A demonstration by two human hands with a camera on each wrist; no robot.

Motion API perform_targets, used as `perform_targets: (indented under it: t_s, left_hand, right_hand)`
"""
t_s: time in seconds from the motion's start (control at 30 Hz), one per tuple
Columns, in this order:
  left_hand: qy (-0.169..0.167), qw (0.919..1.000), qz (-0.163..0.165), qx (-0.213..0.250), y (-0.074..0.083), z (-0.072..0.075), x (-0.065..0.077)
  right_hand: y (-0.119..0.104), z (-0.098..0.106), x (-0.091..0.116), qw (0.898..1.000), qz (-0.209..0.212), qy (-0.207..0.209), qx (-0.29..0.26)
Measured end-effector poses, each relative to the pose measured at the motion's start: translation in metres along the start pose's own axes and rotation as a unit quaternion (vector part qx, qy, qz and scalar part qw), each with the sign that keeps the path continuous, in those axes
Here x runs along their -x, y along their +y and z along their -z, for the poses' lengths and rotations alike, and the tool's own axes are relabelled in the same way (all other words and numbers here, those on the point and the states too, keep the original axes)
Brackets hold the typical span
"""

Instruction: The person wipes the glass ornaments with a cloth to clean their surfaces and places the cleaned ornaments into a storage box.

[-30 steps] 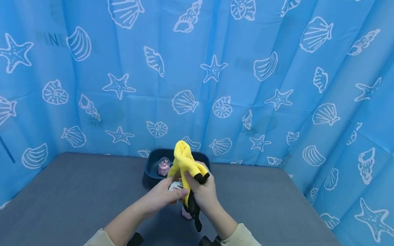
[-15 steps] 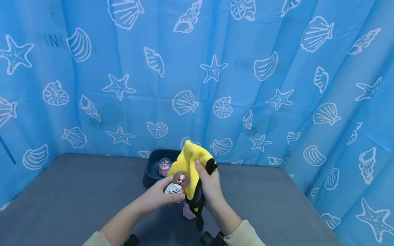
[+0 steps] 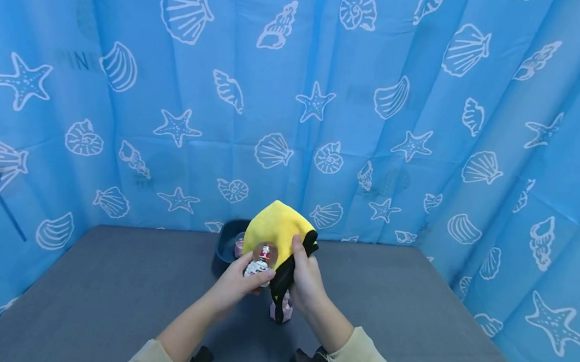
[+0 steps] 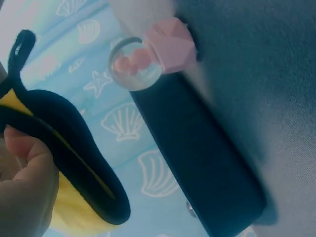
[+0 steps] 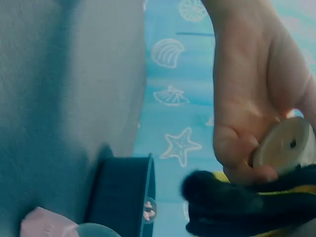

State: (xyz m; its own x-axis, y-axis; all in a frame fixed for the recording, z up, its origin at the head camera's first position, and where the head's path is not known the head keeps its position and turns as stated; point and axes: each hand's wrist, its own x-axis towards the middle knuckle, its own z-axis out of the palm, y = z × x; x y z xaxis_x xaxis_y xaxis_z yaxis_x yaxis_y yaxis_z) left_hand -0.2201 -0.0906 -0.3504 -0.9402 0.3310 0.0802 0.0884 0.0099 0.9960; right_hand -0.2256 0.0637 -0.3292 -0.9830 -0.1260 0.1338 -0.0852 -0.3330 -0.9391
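Observation:
Upright in my left hand is a small snow globe, its white base pinched between thumb and fingers. A red-and-white figure shows inside the clear ball. My right hand grips a yellow cleaning cloth with a black edge and hanging loop. In the head view, the spread cloth stands right behind the globe. The right wrist view shows the globe's pale round underside, with a small dark hole. Fingers under the cloth are hidden.
A pink snow globe stands on the grey tabletop just below the hands. Behind them is a dark blue tray with another pink snow globe inside, partly covered by the cloth. A blue shell-print curtain hangs along the back.
The yellow cloth, bunched around the globe a second ago, has come off its ball and spread out behind it. The white-based globe now shows upright. Both hands keep their holds.

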Motion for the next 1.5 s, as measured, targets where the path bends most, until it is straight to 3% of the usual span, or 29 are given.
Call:
perform_targets:
  t_s: [0.17,0.37,0.53,0.73,1.03,1.17,1.3,1.5]
  left_hand:
    - [0.019,0.9998,0.006,0.004,0.001,0.001,-0.002]
    - [0.066,0.9974,0.020,0.023,0.005,0.002,-0.004]
    - [0.094,0.9953,0.004,0.023,0.008,-0.001,-0.003]
    - [0.081,0.9959,-0.024,-0.032,0.006,-0.004,-0.001]
    - [0.028,0.9959,-0.054,-0.067,-0.004,0.000,0.001]
    - [0.004,0.9970,-0.052,-0.057,-0.005,0.003,0.001]
    - [-0.005,0.9996,-0.026,-0.015,-0.003,0.008,0.004]
    - [0.031,0.9985,0.011,0.044,0.002,0.012,0.006]
  right_hand:
    - [0.004,-0.003,0.003,0.999,-0.004,-0.046,-0.014]
    - [0.004,0.000,0.002,1.000,0.019,-0.008,-0.021]
    - [0.002,-0.004,0.004,0.999,0.038,-0.018,0.019]
    - [0.012,-0.009,0.003,0.994,0.041,-0.009,0.100]
    - [0.019,-0.006,-0.005,0.992,0.079,0.057,0.083]
    - [0.017,-0.003,-0.010,0.996,0.042,0.072,0.041]
    - [0.013,0.003,-0.013,0.998,-0.001,0.062,-0.011]
    - [0.006,0.008,-0.008,0.999,-0.002,0.032,-0.024]
